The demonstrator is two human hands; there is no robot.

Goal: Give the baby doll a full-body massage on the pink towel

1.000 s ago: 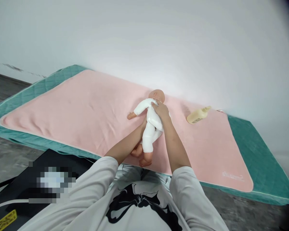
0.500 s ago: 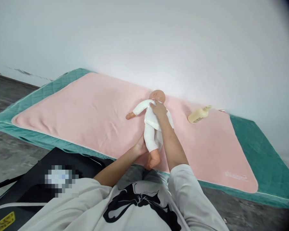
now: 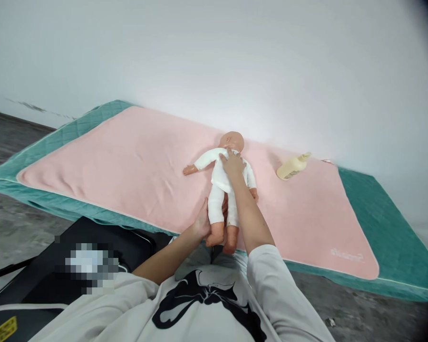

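Observation:
A baby doll (image 3: 219, 179) in a white outfit lies on its back on a pink mat (image 3: 157, 161), its bald head toward the wall and its bare feet toward me. My right hand (image 3: 234, 166) rests on the doll's upper chest near the neck, fingers spread. My left hand (image 3: 201, 220) is at the doll's leg on the left, thumb along its outer side. Its fingers pass under that leg, mostly hidden, with some skin showing between the legs. Both doll arms lie out to the sides.
A pale yellow pump bottle (image 3: 291, 168) stands on the mat to the right. Under the mat is a green quilted pad (image 3: 388, 213), against a white wall (image 3: 214, 61). A black surface (image 3: 32, 266) with a blurred patch is at lower left.
The doll's legs have swung slightly left and now lie apart, with both feet showing. My left hand has shifted a little left with the leg. My right hand stays on the chest.

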